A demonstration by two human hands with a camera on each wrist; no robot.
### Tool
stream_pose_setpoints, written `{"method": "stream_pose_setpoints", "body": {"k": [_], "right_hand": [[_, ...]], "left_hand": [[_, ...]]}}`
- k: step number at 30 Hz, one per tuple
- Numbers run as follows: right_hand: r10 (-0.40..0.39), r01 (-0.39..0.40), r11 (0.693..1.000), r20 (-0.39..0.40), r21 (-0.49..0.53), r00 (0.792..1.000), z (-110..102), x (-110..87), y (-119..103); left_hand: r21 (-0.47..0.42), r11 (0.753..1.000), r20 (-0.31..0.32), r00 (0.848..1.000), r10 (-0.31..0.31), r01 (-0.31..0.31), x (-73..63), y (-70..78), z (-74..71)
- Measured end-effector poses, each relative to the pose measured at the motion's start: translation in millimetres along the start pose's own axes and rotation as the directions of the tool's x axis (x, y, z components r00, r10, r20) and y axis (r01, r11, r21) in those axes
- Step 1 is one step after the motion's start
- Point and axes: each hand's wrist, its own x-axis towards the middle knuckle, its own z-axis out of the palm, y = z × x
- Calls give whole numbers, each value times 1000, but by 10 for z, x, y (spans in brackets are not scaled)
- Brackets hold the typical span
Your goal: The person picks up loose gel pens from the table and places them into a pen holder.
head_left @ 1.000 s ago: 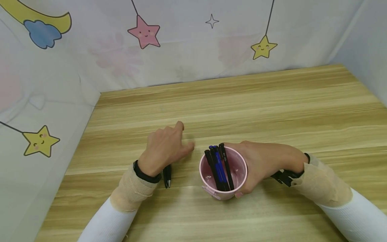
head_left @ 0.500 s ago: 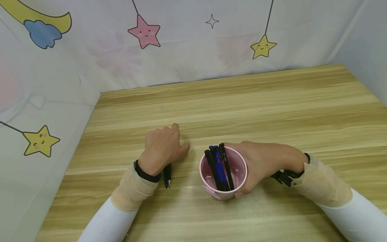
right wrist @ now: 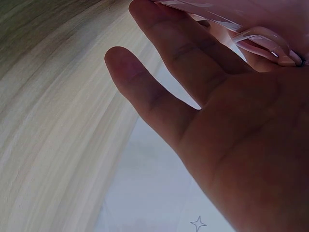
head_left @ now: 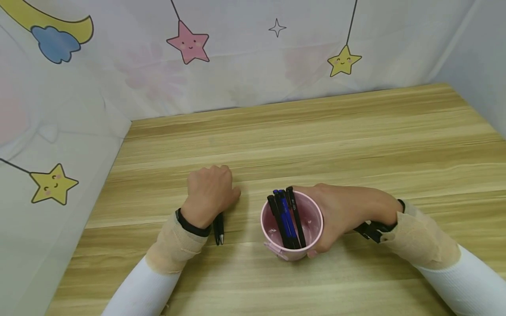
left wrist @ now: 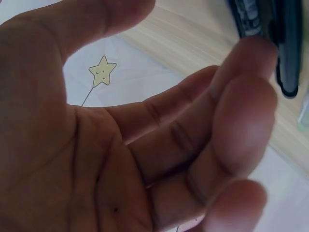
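Observation:
My left hand (head_left: 209, 191) hovers or rests over the table just beyond the black pens (head_left: 218, 230), whose far parts it hides. In the left wrist view its fingers are loosely bent, the thumb stands well apart, and a dark pen (left wrist: 288, 53) lies by the fingertips. Whether they touch it, I cannot tell. With my right hand (head_left: 340, 210) I hold a pink cup (head_left: 312, 215) by its right side. Several pens lean inside, among them a blue pen (head_left: 287, 217) and a black pen (head_left: 299, 221). The right wrist view shows the cup's small handle (right wrist: 275, 43) near the palm.
A wood-grain table (head_left: 356, 131) carries everything. White cloth walls with printed stars, such as a pink star (head_left: 189, 42), border it at the back and left. A plain pale wall (head_left: 482, 66) bounds the right side.
My left hand has drawn slightly left and nearer to me, its index finger and thumb pulling in. The right hand and the cup have stayed in place.

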Motion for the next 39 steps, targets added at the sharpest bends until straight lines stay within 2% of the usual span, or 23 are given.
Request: {"method": "stream_pose_setpoints", "body": {"k": [6, 12, 17, 30, 33, 39], "right_hand": [[-1, 1, 1000, 2, 3, 1000, -8, -3, 4], [-2, 2, 1000, 3, 11, 1000, -20, -6, 7], [14, -14, 1000, -1, 9, 1000, -25, -14, 6], [-8, 8, 1000, 1, 7, 1000, -16, -4, 25], [-10, 10, 1000, 4, 13, 1000, -13, 0, 24], [7, -7, 1000, 5, 26, 1000, -7, -6, 11]], "left_hand": [[42, 998, -73, 996, 54, -51, -15, 2, 30], [73, 991, -159, 979, 127, -117, -34, 8, 46], [52, 987, -138, 978, 157, -151, -24, 4, 38], [-99, 985, -39, 990, 139, -142, 34, -12, 48], [-148, 980, -34, 991, 127, -131, 36, -17, 28], [-189, 973, -55, 991, 122, -131, 43, -21, 30]]}}
